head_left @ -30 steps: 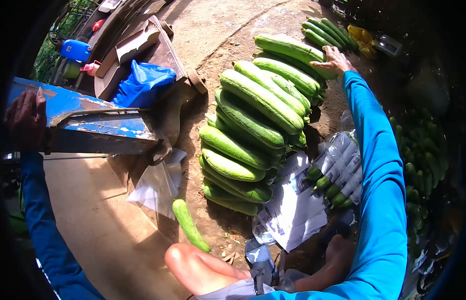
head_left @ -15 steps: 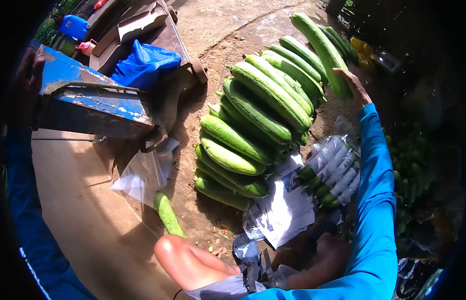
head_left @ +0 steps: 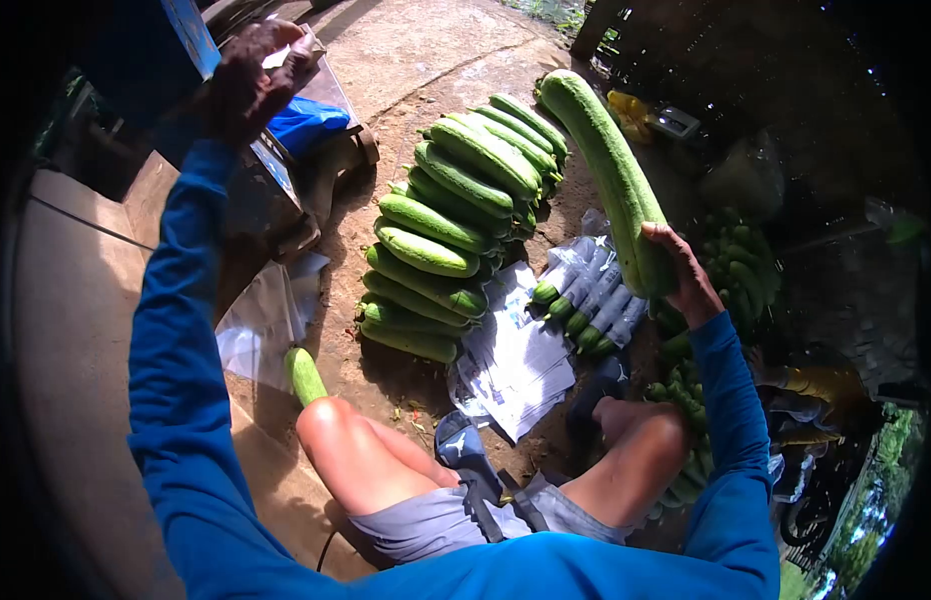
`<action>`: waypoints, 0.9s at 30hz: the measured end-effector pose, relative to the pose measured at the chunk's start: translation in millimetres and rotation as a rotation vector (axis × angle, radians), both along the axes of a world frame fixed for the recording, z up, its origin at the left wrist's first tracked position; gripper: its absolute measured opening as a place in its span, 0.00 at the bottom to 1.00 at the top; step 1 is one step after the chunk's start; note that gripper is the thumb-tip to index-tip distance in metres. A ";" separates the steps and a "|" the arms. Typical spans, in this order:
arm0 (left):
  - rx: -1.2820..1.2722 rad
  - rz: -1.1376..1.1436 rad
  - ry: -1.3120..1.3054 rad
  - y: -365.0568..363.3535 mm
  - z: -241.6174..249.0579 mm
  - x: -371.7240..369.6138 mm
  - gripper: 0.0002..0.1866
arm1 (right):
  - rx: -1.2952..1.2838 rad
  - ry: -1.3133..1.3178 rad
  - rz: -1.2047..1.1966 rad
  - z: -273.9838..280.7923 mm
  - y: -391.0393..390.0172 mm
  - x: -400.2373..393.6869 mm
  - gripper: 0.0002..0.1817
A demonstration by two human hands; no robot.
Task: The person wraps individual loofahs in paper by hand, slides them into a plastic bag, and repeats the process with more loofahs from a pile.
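Your right hand [head_left: 678, 272] wraps its fingers around the lower end of a long green gourd [head_left: 606, 170], held tilted above the ground. Your left hand [head_left: 248, 80] is raised with fingers curled on the edge of a blue metal frame [head_left: 198, 35]. Below lies packed bare earth [head_left: 406, 375], sunlit, beside a concrete slab [head_left: 76, 300]. A stacked gourd pile [head_left: 451, 215] sits left of the held gourd; newspaper [head_left: 516, 355] and sleeved gourds [head_left: 586, 300] lie between.

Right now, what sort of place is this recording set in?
Probably an outdoor farm packing spot: a stack of green gourds on bare dirt ground, wrapped gourds on newspaper, the right hand holding a long gourd.
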State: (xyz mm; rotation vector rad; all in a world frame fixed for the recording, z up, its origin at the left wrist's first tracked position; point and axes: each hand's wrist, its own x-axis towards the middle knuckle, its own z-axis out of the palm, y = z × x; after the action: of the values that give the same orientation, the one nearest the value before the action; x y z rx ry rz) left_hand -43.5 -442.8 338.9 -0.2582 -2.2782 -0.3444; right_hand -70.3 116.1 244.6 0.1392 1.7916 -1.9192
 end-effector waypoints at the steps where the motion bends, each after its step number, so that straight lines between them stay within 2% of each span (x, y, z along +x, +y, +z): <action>1: 0.247 0.023 -0.141 51.0 -28.5 20.9 0.16 | -0.008 -0.002 0.014 6.8 -9.8 19.4 0.24; 2: 0.608 -0.082 -0.430 98.6 -45.1 56.9 0.17 | 0.023 0.024 0.092 30.6 -31.0 42.5 0.25; 3: 0.788 -0.212 -0.537 128.2 -77.1 80.1 0.22 | 0.050 0.039 0.179 51.1 -53.9 64.2 0.27; 4: 1.124 -0.304 -0.672 158.4 -100.4 105.9 0.28 | 0.041 0.042 0.237 51.3 -68.4 74.6 0.28; 5: 1.439 -0.483 -0.721 183.8 -119.0 143.5 0.37 | 0.073 0.035 0.283 36.8 -77.8 77.2 0.29; 7: 1.822 -0.737 -0.759 208.5 -158.4 173.9 0.47 | 0.230 0.162 0.355 42.6 -124.0 107.0 0.31; 9: 2.099 -1.020 -0.219 229.2 -185.8 196.0 0.44 | 0.466 0.538 0.506 15.1 -159.4 127.8 0.40; 10: 2.297 -0.810 0.067 236.2 -157.6 206.3 0.42 | 0.522 0.629 0.577 15.3 -181.4 147.3 0.42; 11: 2.316 -0.566 0.209 226.2 -158.8 207.6 0.39 | 0.570 0.725 0.647 16.3 -200.7 166.0 0.45; 13: 2.372 -0.473 0.341 181.8 -178.4 227.2 0.36 | 0.364 0.900 0.833 4.4 -223.8 182.9 0.43; 15: 2.242 -0.262 0.450 124.7 -185.2 251.8 0.33 | 0.278 0.719 0.978 -0.4 -231.1 191.3 0.40; 17: 2.049 -0.104 0.420 73.6 -173.1 283.3 0.34 | 0.311 0.562 1.041 11.8 -218.9 195.1 0.34; 19: 1.800 0.152 0.265 22.8 -178.6 319.0 0.36 | 0.258 0.470 1.046 -1.8 -186.6 185.9 0.30; 20: 1.808 0.228 0.159 -0.4 -188.2 335.8 0.37 | 0.306 0.351 1.015 -8.1 -166.8 179.3 0.29; 21: 1.814 0.305 0.064 -24.1 -207.1 353.4 0.38 | 0.355 0.238 0.989 -13.9 -146.1 172.0 0.28; 22: 1.709 0.440 -0.053 -52.0 -242.7 371.9 0.41 | 0.390 0.173 0.936 -20.9 -123.7 167.4 0.28; 23: 1.665 0.578 -0.094 -57.3 -261.8 385.0 0.43 | 0.425 0.110 0.884 -28.2 -100.3 165.4 0.28; 27: 1.560 0.896 -0.559 -46.0 -343.3 443.3 0.49 | 0.637 0.058 0.821 -42.2 -14.4 170.7 0.28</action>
State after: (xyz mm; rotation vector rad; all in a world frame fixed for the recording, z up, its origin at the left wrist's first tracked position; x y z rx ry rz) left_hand 399.8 -488.8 -4.5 1.6958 -1.6578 -1.6006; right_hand 100.5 101.7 202.4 -0.3846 2.0005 -0.7725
